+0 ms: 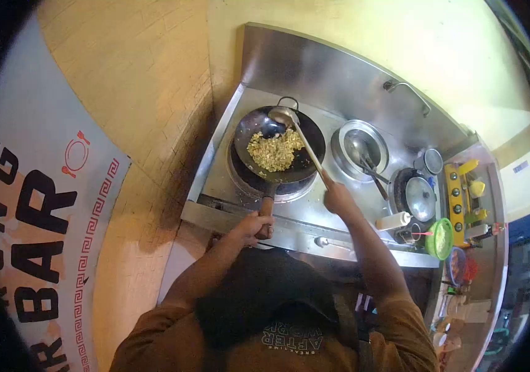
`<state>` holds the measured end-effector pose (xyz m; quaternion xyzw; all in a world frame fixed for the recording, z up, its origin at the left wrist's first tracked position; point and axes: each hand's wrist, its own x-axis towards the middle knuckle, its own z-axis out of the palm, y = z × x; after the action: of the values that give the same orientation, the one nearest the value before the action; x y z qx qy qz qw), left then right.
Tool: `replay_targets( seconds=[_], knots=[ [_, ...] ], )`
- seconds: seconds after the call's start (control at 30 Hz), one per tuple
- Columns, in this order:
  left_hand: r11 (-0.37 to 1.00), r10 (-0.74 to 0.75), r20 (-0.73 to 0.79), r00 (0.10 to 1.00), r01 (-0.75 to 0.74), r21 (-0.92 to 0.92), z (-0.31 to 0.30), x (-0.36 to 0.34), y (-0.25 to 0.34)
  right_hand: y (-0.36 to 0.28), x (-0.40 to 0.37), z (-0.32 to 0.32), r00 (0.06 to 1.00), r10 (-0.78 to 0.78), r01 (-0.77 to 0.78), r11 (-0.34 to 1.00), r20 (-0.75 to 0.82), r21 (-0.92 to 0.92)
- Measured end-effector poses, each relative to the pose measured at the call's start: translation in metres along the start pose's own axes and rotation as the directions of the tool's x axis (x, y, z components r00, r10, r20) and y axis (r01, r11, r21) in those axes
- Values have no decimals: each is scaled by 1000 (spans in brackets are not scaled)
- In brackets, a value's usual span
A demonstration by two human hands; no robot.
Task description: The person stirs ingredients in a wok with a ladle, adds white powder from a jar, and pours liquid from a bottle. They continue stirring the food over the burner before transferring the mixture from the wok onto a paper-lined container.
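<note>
A dark wok (309, 124) sits over the burner on the steel stove, with a heap of yellowish fried food in small pieces (275, 152) in it. My left hand (254, 227) is wrapped round the wok's wooden handle (267, 208). In my right hand (340, 198) is the long wooden shaft of a ladle (284, 115). The ladle's metal bowl rests near the far rim of the wok, beyond the food.
Right of the wok stands a round metal pot (341, 149) with utensils in it. Farther right are a squeeze bottle (394, 221), a lidded dark pan (420, 198), a metal cup (429, 161) and a green basket (439, 239). A steel backsplash (314, 68) rises behind; a tap (408, 93) juts from it.
</note>
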<state>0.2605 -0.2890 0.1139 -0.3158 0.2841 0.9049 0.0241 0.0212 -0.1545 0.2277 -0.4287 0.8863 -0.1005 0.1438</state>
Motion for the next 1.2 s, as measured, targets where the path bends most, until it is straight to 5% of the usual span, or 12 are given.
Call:
replay_targets(
  seconds=[0.1,0.13,0.23,0.47,0.6,0.7,0.8,0.9,0.97,1.03,1.07,1.2],
  knots=[
    [1000,-15,-26,1000,14,-25,9,-1,4,-24,4,-4,979,40,-84,973,199,216],
    [999,-31,-33,999,30,-35,9,-2,7,-3,1,14,969,-106,110,994,222,-2],
    [996,-80,2,997,80,25,9,4,25,-39,-84,-46,925,-39,175,927,378,-332],
    [999,-34,-37,999,36,40,102,-51,8,1,-84,-99,984,-80,164,766,160,-622],
    [998,-3,26,1000,1,66,52,-8,27,0,-97,-158,972,-231,198,699,45,-687],
    [989,10,41,999,-16,148,36,-5,21,-4,-89,-143,983,-38,153,698,178,-700],
    [997,35,45,998,-38,65,31,-2,17,31,-52,-75,984,60,-9,957,168,-290],
    [991,-11,86,996,22,-129,16,0,10,60,-40,-10,988,-140,149,981,-72,128],
    [997,-2,38,999,5,-71,11,3,7,35,-23,15,997,-9,17,995,-82,102],
    [999,15,33,999,-13,-53,11,5,6,0,-7,10,959,196,-251,923,204,292],
    [999,25,52,998,-22,-46,8,7,4,-5,-14,8,953,165,-276,819,256,503],
    [995,96,81,992,-98,26,-7,24,-3,6,-27,24,959,66,-202,842,276,500]
  ],
)
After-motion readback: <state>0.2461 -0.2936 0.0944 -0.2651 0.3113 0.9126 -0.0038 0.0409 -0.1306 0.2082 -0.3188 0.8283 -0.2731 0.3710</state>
